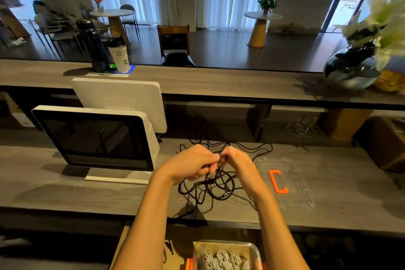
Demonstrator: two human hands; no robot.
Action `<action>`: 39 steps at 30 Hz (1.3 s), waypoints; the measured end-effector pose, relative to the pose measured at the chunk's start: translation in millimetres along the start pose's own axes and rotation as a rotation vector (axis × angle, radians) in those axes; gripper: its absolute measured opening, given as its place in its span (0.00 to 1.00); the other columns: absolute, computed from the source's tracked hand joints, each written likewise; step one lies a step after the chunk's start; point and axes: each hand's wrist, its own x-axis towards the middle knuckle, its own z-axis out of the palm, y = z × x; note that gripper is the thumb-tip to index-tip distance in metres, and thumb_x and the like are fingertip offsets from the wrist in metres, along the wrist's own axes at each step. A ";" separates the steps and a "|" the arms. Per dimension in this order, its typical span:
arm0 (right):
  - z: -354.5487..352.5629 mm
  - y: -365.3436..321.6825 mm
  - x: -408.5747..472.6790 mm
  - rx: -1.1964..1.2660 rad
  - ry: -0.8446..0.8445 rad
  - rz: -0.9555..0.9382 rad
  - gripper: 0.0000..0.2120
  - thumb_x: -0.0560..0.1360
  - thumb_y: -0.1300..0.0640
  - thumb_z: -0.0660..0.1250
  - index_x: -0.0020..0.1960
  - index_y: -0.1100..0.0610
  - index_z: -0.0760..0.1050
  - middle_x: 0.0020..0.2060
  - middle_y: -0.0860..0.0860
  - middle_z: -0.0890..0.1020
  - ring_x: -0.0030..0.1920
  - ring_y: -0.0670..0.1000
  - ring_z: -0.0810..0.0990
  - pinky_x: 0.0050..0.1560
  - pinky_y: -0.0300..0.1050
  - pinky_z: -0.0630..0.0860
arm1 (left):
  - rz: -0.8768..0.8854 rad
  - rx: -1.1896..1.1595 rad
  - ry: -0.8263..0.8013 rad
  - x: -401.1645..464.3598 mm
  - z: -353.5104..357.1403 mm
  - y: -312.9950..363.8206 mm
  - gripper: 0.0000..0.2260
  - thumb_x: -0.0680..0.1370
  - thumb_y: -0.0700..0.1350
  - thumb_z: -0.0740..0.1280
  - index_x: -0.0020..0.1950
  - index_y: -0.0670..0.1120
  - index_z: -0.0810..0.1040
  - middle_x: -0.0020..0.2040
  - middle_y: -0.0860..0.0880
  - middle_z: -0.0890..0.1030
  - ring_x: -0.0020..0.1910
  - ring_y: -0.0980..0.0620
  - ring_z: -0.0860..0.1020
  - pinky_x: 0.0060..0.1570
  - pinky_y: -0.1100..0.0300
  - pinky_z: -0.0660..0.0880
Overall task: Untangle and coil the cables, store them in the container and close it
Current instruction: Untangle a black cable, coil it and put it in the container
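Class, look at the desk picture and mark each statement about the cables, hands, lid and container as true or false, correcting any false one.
1. Both hands, left hand and right hand, grip the black cables. True.
2. The black cables are neatly coiled. False: they lie in a loose tangle on the desk.
3. The clear lid with an orange clip lies on the desk to the right of the hands. True.
4. The container at the bottom edge is closed. False: it is open, with grey coiled cables inside.
5. The screen stands to the right of the hands. False: it stands to their left.
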 end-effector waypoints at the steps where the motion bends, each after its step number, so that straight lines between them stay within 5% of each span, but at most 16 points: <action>1: -0.8 -0.9 -1.3 -0.030 -0.004 0.024 0.18 0.84 0.50 0.56 0.39 0.56 0.73 0.34 0.46 0.76 0.38 0.43 0.75 0.45 0.42 0.73 | 0.005 0.020 0.022 -0.8 -2.1 -3.1 0.18 0.84 0.50 0.60 0.37 0.45 0.77 0.25 0.51 0.66 0.25 0.54 0.60 0.26 0.63 0.57; 3: -4.3 -3.3 -3.7 -0.011 0.071 0.031 0.17 0.84 0.53 0.58 0.36 0.53 0.70 0.29 0.43 0.70 0.32 0.43 0.68 0.37 0.41 0.67 | 0.027 0.034 0.079 -1.7 -5.9 -11.8 0.17 0.83 0.51 0.62 0.36 0.46 0.77 0.26 0.52 0.66 0.26 0.55 0.61 0.27 0.63 0.59; 7: -24.3 -18.9 -2.3 0.386 0.556 0.175 0.19 0.83 0.54 0.58 0.33 0.50 0.66 0.25 0.44 0.65 0.26 0.44 0.62 0.31 0.40 0.62 | 0.091 -0.165 0.192 -6.5 -12.6 -43.8 0.15 0.82 0.46 0.64 0.35 0.47 0.78 0.27 0.52 0.67 0.26 0.56 0.64 0.32 0.62 0.64; 10: -41.5 -21.2 -2.5 0.314 0.685 0.198 0.18 0.83 0.52 0.58 0.34 0.51 0.66 0.28 0.46 0.63 0.29 0.46 0.60 0.32 0.43 0.59 | 0.102 -0.315 0.342 -7.7 -13.7 -64.3 0.15 0.83 0.43 0.61 0.39 0.45 0.80 0.28 0.49 0.66 0.27 0.54 0.64 0.36 0.61 0.69; 14: -35.2 -10.9 -4.1 0.112 0.543 0.220 0.14 0.83 0.54 0.60 0.43 0.56 0.80 0.37 0.49 0.79 0.39 0.47 0.75 0.41 0.41 0.71 | 0.075 -0.363 0.498 -5.2 -10.6 -66.2 0.13 0.84 0.47 0.59 0.46 0.44 0.79 0.28 0.51 0.62 0.26 0.54 0.58 0.28 0.59 0.58; 18: -16.0 -9.1 -3.8 -0.002 0.330 0.162 0.15 0.84 0.51 0.56 0.60 0.51 0.80 0.54 0.47 0.83 0.56 0.45 0.80 0.56 0.38 0.74 | 0.086 -0.043 0.473 -1.4 -2.2 -45.8 0.14 0.83 0.48 0.60 0.43 0.45 0.80 0.27 0.53 0.64 0.26 0.57 0.62 0.28 0.64 0.61; 21: 2.2 -14.5 -5.4 -0.118 0.051 0.122 0.15 0.84 0.48 0.56 0.57 0.48 0.81 0.49 0.45 0.84 0.52 0.43 0.82 0.58 0.40 0.75 | 0.121 0.073 0.468 2.0 8.6 -35.3 0.15 0.83 0.49 0.62 0.39 0.46 0.81 0.25 0.57 0.68 0.24 0.61 0.65 0.29 0.65 0.62; 23: 8.2 -14.9 -7.1 -0.155 -0.009 0.093 0.15 0.84 0.50 0.58 0.48 0.54 0.81 0.37 0.45 0.82 0.42 0.45 0.81 0.50 0.42 0.76 | 0.169 -0.099 0.464 3.0 11.2 -34.4 0.15 0.82 0.48 0.64 0.37 0.46 0.80 0.25 0.55 0.66 0.24 0.59 0.63 0.27 0.63 0.60; 26: 9.9 -16.1 -10.2 -0.094 0.089 0.029 0.14 0.83 0.55 0.59 0.42 0.56 0.78 0.28 0.42 0.73 0.32 0.40 0.71 0.37 0.37 0.69 | 0.159 -0.448 0.448 2.8 13.7 -40.1 0.13 0.77 0.52 0.69 0.36 0.45 0.79 0.26 0.52 0.64 0.23 0.57 0.60 0.22 0.64 0.58; 29: 9.8 -17.8 -9.3 -0.106 0.196 -0.013 0.14 0.83 0.56 0.61 0.42 0.57 0.80 0.28 0.40 0.75 0.32 0.38 0.72 0.35 0.31 0.67 | 0.064 -0.805 0.243 3.1 24.9 -53.8 0.16 0.79 0.53 0.65 0.39 0.43 0.78 0.27 0.52 0.63 0.22 0.59 0.60 0.20 0.66 0.54; 33: 13.8 -13.7 -8.3 -0.111 0.253 -0.021 0.13 0.82 0.54 0.62 0.42 0.56 0.80 0.33 0.52 0.78 0.35 0.43 0.73 0.38 0.37 0.70 | 0.023 -0.780 0.044 2.7 32.7 -65.0 0.17 0.81 0.53 0.62 0.42 0.41 0.79 0.28 0.51 0.65 0.22 0.60 0.62 0.20 0.67 0.54; 36: 12.8 -12.1 -8.9 -0.068 0.334 0.010 0.13 0.82 0.55 0.62 0.43 0.55 0.81 0.28 0.44 0.76 0.32 0.39 0.72 0.35 0.34 0.68 | 0.050 -0.779 0.124 4.6 33.2 -67.4 0.15 0.79 0.52 0.64 0.40 0.43 0.79 0.27 0.51 0.64 0.23 0.58 0.63 0.23 0.66 0.63; 39: 8.9 -11.8 -8.4 -0.065 0.361 0.039 0.13 0.82 0.56 0.62 0.44 0.54 0.82 0.26 0.39 0.75 0.30 0.37 0.72 0.35 0.33 0.66 | 0.098 -0.666 0.228 7.9 34.7 -72.7 0.14 0.78 0.52 0.65 0.38 0.46 0.81 0.25 0.52 0.64 0.26 0.56 0.65 0.41 0.58 0.71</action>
